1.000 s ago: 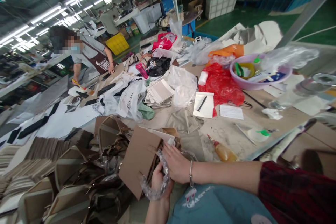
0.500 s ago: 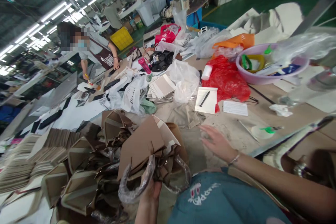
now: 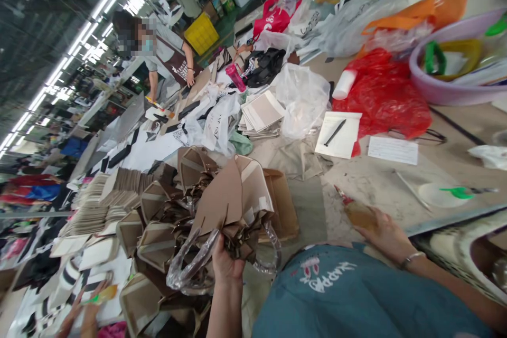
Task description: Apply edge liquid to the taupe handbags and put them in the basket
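while the right hand point(image 3: 386, 232) is laid against an amber, red-tipped squeeze bottle point(image 3: 356, 213) on the counter point(image 3: 307, 203), whether its grip is closed cannot be told. a folded brown paper bag point(image 3: 233, 198) with plastic-wrapped handles is clamped above the counter in the closed grip of the left hand point(image 3: 226, 265).

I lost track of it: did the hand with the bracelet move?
Yes. The right hand left the brown bag and went rightward, now reaching the amber bottle lying on the table.

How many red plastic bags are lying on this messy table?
2. A crumpled red bag lies beside the lilac basin; a printed red bag sits farther back. More may be hidden under the clutter.
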Tool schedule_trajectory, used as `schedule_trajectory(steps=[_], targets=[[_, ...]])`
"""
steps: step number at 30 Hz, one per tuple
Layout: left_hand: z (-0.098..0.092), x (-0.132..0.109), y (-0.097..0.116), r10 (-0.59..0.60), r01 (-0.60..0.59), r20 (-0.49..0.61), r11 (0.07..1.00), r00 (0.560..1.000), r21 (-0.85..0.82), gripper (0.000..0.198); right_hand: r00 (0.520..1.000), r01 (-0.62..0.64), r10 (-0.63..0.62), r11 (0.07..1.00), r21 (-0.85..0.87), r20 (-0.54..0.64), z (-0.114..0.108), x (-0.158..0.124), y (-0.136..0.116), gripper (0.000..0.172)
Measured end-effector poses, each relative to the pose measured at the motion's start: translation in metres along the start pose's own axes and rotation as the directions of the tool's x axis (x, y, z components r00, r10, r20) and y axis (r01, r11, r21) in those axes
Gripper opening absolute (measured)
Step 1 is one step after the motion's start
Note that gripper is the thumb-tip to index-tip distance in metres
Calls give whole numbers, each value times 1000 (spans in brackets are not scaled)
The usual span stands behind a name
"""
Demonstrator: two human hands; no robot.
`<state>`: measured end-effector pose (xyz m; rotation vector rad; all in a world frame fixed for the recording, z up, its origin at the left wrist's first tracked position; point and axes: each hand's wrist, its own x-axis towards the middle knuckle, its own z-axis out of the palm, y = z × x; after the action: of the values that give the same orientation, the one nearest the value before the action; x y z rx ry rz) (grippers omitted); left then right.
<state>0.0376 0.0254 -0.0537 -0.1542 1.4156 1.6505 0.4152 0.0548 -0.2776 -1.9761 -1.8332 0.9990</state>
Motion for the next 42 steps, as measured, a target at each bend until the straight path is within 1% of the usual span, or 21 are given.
schedule_trajectory(steps=[4,6,7,8,10,12,13,14,17,19,21,23,24,26,28,31,33,35,37,40,42], targets=[[-10,5,-5,14,-14,-5,1000,1000,-3,12,992,-125,121,960,249,34,-11,0,-2,60],[-13,7,-8,7,-7,-20,1000,1000,-13,10,971,-241,218,858,454,103,-24,-2,-16,57],[-13,7,-10,-3,2,-22,1000,1000,-11,10,957,-289,238,764,577,164,-32,-2,-29,57],[-14,8,-12,-7,6,-16,1000,1000,-6,12,947,-321,221,637,701,233,-42,-2,-45,55],[-14,9,-17,1,-1,4,1000,1000,4,16,940,-336,67,336,880,334,-61,-1,-85,50],[-13,10,-22,10,-10,11,1000,1000,13,22,932,-353,-44,103,930,359,-79,4,-132,43],[-13,11,-24,8,-8,4,1000,1000,23,26,918,-383,-104,11,924,382,-85,8,-155,43],[-13,11,-26,0,1,-9,999,1000,43,29,892,-426,-183,-39,904,413,-89,13,-178,46],[-15,12,-30,8,-4,-30,991,1000,136,33,735,-617,-413,-81,783,537,-87,25,-230,46],[-17,13,-31,18,-15,-11,981,1000,196,31,625,-724,-493,-74,686,605,-77,29,-251,40],[-20,13,-31,17,-17,5,975,1000,221,29,510,-812,-532,-37,583,676,-65,28,-261,35],[-23,14,-31,16,-16,-2,976,1000,218,29,410,-869,-551,4,494,727,-54,25,-265,33],[-25,15,-31,25,-23,-7,974,1000,226,30,375,-887,-559,17,462,739,-49,24,-265,33],[-29,15,-30,76,-79,21,939,997,334,31,327,-908,-572,32,419,752,-43,22,-265,32],[-34,16,-28,125,-156,94,845,988,511,32,303,-919,-572,36,392,762,-39,21,-266,29],[-39,16,-19,107,-224,205,653,973,723,31,330,-914,-560,11,405,760,-34,18,-267,30],[-42,17,-12,53,-261,273,515,961,817,21,346,-904,-564,14,427,750,-31,15,-268,31],[-43,21,-5,-7,-307,334,376,942,874,20,345,-895,-572,39,445,744,-28,14,-269,32],[-43,24,-2,-53,-338,363,260,930,904,21,351,-887,-565,54,459,746,-23,14,-269,32],[-40,27,-2,-83,-348,363,152,928,925,25,340,-898,-545,55,437,766,-17,19,-266,27],[-36,26,-2,-111,-369,375,71,920,927,33,306,-918,-554,44,394,774,-13,23,-263,24]])
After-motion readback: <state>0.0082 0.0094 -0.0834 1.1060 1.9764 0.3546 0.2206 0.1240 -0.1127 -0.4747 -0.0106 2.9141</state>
